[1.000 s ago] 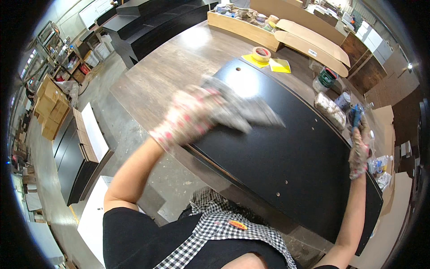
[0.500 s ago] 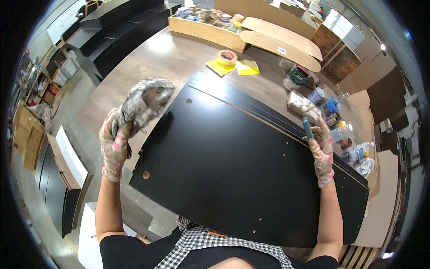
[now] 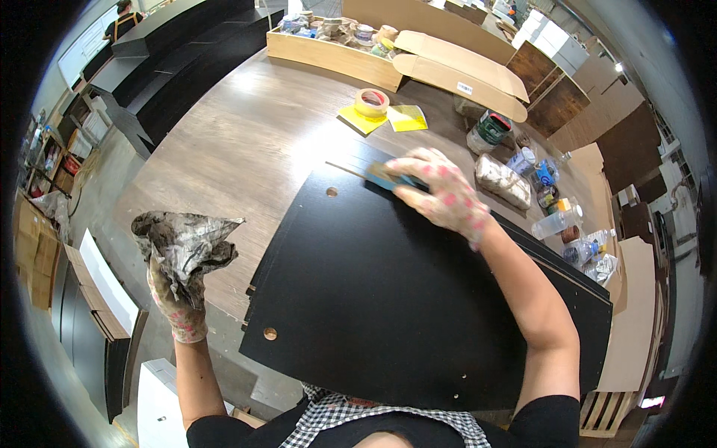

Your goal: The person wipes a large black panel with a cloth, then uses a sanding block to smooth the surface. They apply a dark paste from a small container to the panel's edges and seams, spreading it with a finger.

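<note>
A black panel (image 3: 388, 291) with round holes lies on the brown table, its near edge close to my body. My gloved right hand (image 3: 448, 194) is closed on a flat blue block (image 3: 382, 178), held at the panel's far edge by a pale groove. Whether the block presses on the surface is hard to see, since my fingers cover part of it. Off the panel's left side, my gloved left hand (image 3: 175, 299) grips a crumpled, black-stained rag (image 3: 187, 250) in the air. Both gloves are pale with pink spots.
Beyond the panel, a tape roll (image 3: 371, 102) sits by yellow sheets (image 3: 408, 118). A wooden tray (image 3: 336, 61) of containers and a cardboard box (image 3: 459, 78) stand at the back. Several bottles (image 3: 556, 222) line the right. Black boards (image 3: 89, 351) stack at left.
My right hand has swung left and away from me with the blue block, to the panel's far edge. The left hand with the rag has come down and slightly left.
</note>
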Demonstrator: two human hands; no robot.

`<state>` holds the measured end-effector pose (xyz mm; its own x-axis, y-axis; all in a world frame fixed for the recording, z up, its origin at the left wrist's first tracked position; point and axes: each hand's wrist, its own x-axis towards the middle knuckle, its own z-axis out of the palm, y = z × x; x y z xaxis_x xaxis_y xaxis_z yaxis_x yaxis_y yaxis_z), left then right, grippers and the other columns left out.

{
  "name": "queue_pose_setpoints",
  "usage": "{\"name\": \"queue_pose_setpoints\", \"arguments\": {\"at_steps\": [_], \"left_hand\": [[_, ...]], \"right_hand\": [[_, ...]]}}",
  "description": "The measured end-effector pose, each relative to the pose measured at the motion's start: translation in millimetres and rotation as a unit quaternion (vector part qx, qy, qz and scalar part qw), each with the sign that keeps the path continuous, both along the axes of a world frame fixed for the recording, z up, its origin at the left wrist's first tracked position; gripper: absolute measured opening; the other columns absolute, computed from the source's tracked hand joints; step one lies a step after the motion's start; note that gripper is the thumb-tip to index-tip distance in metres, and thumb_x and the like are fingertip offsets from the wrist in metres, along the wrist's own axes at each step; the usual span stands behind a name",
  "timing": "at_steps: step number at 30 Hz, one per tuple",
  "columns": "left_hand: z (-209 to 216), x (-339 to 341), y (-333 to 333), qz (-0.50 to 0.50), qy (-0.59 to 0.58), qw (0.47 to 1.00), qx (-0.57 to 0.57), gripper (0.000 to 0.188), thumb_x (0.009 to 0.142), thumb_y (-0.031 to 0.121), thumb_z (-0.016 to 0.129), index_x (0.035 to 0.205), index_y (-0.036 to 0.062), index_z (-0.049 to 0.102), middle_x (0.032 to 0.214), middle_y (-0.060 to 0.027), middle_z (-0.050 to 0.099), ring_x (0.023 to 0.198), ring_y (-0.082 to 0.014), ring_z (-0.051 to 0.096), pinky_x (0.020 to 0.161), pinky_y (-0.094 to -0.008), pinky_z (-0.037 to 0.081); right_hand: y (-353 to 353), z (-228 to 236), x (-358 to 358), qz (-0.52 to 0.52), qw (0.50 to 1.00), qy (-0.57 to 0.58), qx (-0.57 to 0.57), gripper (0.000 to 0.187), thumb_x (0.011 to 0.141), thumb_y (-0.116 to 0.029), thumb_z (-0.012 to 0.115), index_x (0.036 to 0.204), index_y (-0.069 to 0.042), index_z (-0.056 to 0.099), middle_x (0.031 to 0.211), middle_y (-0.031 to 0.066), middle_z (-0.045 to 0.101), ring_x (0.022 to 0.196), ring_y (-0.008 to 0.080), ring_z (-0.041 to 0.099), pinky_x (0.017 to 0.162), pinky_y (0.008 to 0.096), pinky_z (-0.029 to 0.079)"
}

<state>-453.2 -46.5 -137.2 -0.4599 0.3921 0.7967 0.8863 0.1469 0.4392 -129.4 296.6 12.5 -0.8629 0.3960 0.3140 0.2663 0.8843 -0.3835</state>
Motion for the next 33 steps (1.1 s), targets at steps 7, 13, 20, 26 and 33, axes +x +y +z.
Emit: {"name": "queue_pose_setpoints", "arguments": {"at_steps": [7, 13, 20, 26, 33], "left_hand": [[-12, -6, -25, -0.025, -0.186, 0.981, 0.053, 0.078, 0.077, 0.008, 0.085, 0.143, 0.0019, 0.045, 0.129, -0.0198, 0.057, 0.116, -0.0339, 0.061, 0.098, -0.0418, 0.051], [-12, -1, -27, -0.013, -0.348, 0.930, 0.115, 0.072, 0.079, 0.003, 0.081, 0.141, 0.0005, 0.045, 0.130, -0.0166, 0.059, 0.115, -0.0275, 0.062, 0.098, -0.0373, 0.053], [0, 2, -32, -0.167, -0.465, 0.826, 0.271, 0.059, 0.084, -0.001, 0.072, 0.138, -0.0021, 0.047, 0.129, -0.0165, 0.059, 0.114, -0.0262, 0.062, 0.096, -0.0386, 0.055], [2, 11, -42, -0.148, -0.448, 0.837, 0.277, 0.059, 0.089, -0.004, 0.064, 0.144, 0.0028, 0.045, 0.134, -0.0164, 0.056, 0.119, -0.0271, 0.059, 0.098, -0.0394, 0.055], [106, 21, -33, -0.007, 0.044, 0.999, -0.021, 0.062, 0.083, 0.010, 0.076, 0.140, 0.0105, 0.053, 0.130, -0.0175, 0.060, 0.115, -0.0323, 0.062, 0.097, -0.0387, 0.053]], "right_hand": [[6, -3, -64, 0.075, 0.997, 0.020, 0.018, 0.032, 0.086, -0.027, 0.070, 0.115, -0.013, 0.070, 0.104, 0.0166, 0.067, 0.099, 0.0339, 0.065, 0.088, 0.0424, 0.051], [3, 32, 11, -0.065, 0.990, -0.085, -0.094, 0.037, 0.080, -0.006, 0.074, 0.116, -0.007, 0.069, 0.107, 0.0132, 0.069, 0.104, 0.0275, 0.066, 0.095, 0.0383, 0.052], [-27, -2, -56, 0.061, 0.997, 0.030, 0.038, 0.031, 0.087, -0.027, 0.066, 0.109, -0.004, 0.068, 0.100, 0.0197, 0.065, 0.095, 0.0347, 0.065, 0.085, 0.0426, 0.053], [-143, 14, -72, 0.273, 0.961, -0.037, 0.015, 0.019, 0.079, -0.019, 0.061, 0.092, -0.005, 0.060, 0.086, 0.0142, 0.058, 0.078, 0.0307, 0.061, 0.068, 0.0415, 0.052], [-176, 36, -26, 0.393, 0.904, 0.030, -0.167, 0.047, 0.078, -0.015, 0.075, 0.122, -0.005, 0.063, 0.101, 0.0150, 0.064, 0.089, 0.0320, 0.065, 0.076, 0.0411, 0.054]]}}
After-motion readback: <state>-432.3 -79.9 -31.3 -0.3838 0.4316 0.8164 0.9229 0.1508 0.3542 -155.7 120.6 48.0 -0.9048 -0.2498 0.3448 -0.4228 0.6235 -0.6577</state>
